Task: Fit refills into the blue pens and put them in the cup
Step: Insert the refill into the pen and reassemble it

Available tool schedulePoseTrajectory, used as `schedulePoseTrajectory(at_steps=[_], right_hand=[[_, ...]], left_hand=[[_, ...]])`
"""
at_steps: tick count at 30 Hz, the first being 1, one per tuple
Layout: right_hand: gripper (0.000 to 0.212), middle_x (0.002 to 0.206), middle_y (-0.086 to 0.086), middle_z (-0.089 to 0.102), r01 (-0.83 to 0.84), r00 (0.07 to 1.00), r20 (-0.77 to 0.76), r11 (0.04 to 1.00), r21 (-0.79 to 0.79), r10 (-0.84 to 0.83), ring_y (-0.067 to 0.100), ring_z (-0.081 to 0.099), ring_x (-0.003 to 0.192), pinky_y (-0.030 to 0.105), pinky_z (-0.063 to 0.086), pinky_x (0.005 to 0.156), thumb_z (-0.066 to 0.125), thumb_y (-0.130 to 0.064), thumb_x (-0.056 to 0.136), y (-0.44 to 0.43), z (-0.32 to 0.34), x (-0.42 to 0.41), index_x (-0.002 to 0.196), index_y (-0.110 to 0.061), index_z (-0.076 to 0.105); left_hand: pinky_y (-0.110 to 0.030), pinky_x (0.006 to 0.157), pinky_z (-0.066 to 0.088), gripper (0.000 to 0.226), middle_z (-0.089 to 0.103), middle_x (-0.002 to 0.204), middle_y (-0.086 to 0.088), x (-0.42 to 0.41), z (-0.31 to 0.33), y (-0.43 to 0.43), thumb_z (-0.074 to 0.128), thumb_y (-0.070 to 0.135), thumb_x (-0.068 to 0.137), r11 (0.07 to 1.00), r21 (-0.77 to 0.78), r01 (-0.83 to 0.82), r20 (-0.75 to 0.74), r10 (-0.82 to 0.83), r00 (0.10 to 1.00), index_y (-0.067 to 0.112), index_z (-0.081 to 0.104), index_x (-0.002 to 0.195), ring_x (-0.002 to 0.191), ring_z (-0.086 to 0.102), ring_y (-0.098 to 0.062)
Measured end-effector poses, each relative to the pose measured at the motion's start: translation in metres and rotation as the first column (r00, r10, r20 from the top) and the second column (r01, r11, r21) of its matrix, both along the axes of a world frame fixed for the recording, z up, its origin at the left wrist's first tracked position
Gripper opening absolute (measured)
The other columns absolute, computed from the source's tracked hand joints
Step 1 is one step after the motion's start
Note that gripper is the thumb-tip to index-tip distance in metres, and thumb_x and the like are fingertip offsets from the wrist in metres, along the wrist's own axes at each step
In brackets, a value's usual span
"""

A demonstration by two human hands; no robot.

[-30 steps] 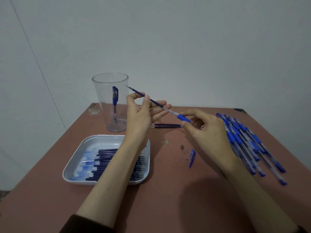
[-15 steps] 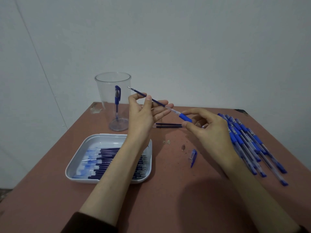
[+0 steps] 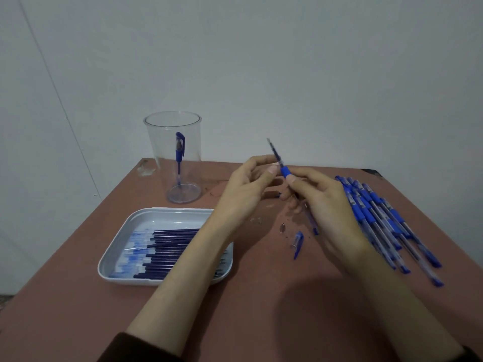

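On the left of the table [image 3: 261, 304], a white tray [image 3: 115, 246] is noted, stocked with a layer of dark refills [image 3: 172, 246] laid side by side. Behind it, a clear cup [image 3: 159, 163] is found upright near the far edge. One capped pen [image 3: 179, 155] is seen standing inside it, and no other is visible there.

At centre, the left hand [image 3: 245, 192] is raised above the table with fingers curled. A refill [image 3: 274, 152] appears to be pinched between its thumb and forefinger. The refill's lower part is already entered into a pen [image 3: 285, 171], while its upper part projects up and to the left. The pen is gripped at its blue collar by the right hand [image 3: 329, 207], thumb and fingers closed round the barrel.

Below the hands, a small metal tip [image 3: 282, 228] and a loose cap [image 3: 298, 242] are observed lying on the table. These are judged to belong to the pen in hand.

On the right, a pile of pens [image 3: 379, 223] is recorded, untouched by either hand.

Progress is assessed as early: one pen is delivered, a second is part-assembled, and the pile is outstanding. For the pen in hand, full seating of the refill, fitting of tip and cap, and transfer to the cup are not yet done.
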State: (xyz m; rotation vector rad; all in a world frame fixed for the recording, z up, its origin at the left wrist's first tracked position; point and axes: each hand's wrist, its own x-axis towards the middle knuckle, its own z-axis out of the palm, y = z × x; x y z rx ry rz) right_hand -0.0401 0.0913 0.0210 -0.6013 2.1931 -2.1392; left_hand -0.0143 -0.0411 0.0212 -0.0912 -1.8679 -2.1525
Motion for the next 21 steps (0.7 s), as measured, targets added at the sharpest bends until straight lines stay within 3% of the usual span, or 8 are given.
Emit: schedulePoseTrajectory(at_steps=[3, 7, 10, 13, 15, 16, 18, 21], right_hand=[[0.018, 0.074, 0.011, 0.065, -0.016, 0.991, 0.129, 0.986, -0.165, 0.038, 0.015, 0.053, 0.062, 0.026, 0.045, 0.059, 0.053, -0.015, 0.096, 0.004, 0.004, -0.003, 0.103, -0.011, 0.070], [0.020, 0.073, 0.010, 0.065, -0.042, 0.978, 0.186, 0.964, -0.264, 0.093, 0.015, 0.055, 0.060, 0.025, 0.046, 0.059, 0.052, -0.014, 0.095, 0.007, 0.005, -0.005, 0.106, -0.008, 0.067], [0.018, 0.073, 0.011, 0.065, -0.031, 0.978, 0.192, 0.968, -0.247, 0.080, 0.016, 0.054, 0.060, 0.026, 0.045, 0.058, 0.051, -0.013, 0.096, 0.006, 0.005, -0.005, 0.103, -0.006, 0.066], [0.019, 0.073, 0.011, 0.065, -0.023, 0.980, 0.189, 0.975, -0.222, 0.066, 0.016, 0.054, 0.060, 0.026, 0.045, 0.058, 0.051, -0.011, 0.096, 0.006, 0.005, -0.003, 0.104, -0.004, 0.065], [0.018, 0.072, 0.011, 0.064, -0.003, 0.984, 0.173, 0.979, -0.204, 0.039, 0.015, 0.053, 0.059, 0.027, 0.044, 0.058, 0.052, -0.011, 0.095, 0.006, 0.005, -0.003, 0.104, -0.005, 0.067], [0.016, 0.070, 0.010, 0.064, 0.014, 0.989, 0.150, 0.983, -0.183, 0.014, 0.014, 0.052, 0.058, 0.027, 0.043, 0.058, 0.053, -0.010, 0.095, 0.006, 0.005, -0.003, 0.102, -0.006, 0.067], [0.014, 0.069, 0.005, 0.064, 0.047, 0.998, 0.056, 0.993, -0.105, -0.041, 0.011, 0.052, 0.057, 0.024, 0.042, 0.057, 0.056, -0.010, 0.093, 0.005, 0.005, -0.003, 0.099, -0.011, 0.069], [0.016, 0.066, -0.004, 0.064, 0.067, 0.994, -0.091, 0.998, 0.019, -0.065, 0.002, 0.055, 0.058, 0.017, 0.045, 0.058, 0.060, -0.009, 0.091, 0.005, 0.004, -0.002, 0.093, -0.019, 0.071]], left_hand=[[-0.025, 0.073, 0.054, 0.018, 0.068, 0.102, -0.005, -0.002, -0.003, -0.002, 0.051, 0.010, 0.096, 0.962, -0.269, -0.055, -0.001, 0.056, 0.998, 0.016, 0.062, 0.109, 0.091, 0.065, -0.017], [-0.001, 0.061, 0.038, 0.023, 0.064, 0.085, 0.009, 0.001, -0.011, -0.003, 0.064, 0.015, 0.088, 0.654, -0.756, 0.015, 0.067, 0.055, 0.996, 0.017, 0.070, 0.110, 0.064, 0.054, 0.011], [-0.005, 0.060, 0.036, 0.023, 0.070, 0.093, 0.002, 0.004, -0.017, -0.001, 0.070, 0.021, 0.083, 0.449, -0.888, 0.098, 0.115, 0.012, 0.993, 0.017, 0.072, 0.106, 0.070, 0.055, 0.001], [-0.010, 0.064, 0.037, 0.013, 0.071, 0.087, 0.000, 0.002, -0.019, 0.000, 0.069, 0.016, 0.083, 0.403, -0.913, 0.053, 0.066, 0.018, 0.998, 0.014, 0.075, 0.095, 0.071, 0.055, -0.003], [-0.007, 0.059, 0.038, 0.010, 0.068, 0.072, 0.004, 0.000, -0.014, -0.002, 0.069, 0.015, 0.083, 0.526, -0.846, -0.082, -0.034, 0.099, 0.994, 0.012, 0.076, 0.090, 0.059, 0.055, 0.002], [-0.008, 0.059, 0.042, 0.009, 0.065, 0.067, 0.004, -0.001, -0.011, -0.004, 0.069, 0.014, 0.083, 0.665, -0.732, -0.149, -0.056, 0.159, 0.986, 0.011, 0.075, 0.089, 0.056, 0.055, 0.004], [-0.016, 0.063, 0.051, 0.007, 0.067, 0.070, 0.000, 0.002, -0.002, -0.009, 0.068, 0.009, 0.085, 0.949, -0.257, -0.183, 0.003, 0.190, 0.982, 0.006, 0.072, 0.089, 0.063, 0.062, -0.002], [-0.017, 0.069, 0.054, 0.010, 0.070, 0.079, -0.003, 0.007, 0.008, -0.012, 0.063, 0.006, 0.085, 0.957, 0.277, -0.081, 0.073, 0.063, 0.995, 0.005, 0.069, 0.093, 0.074, 0.068, -0.009]])
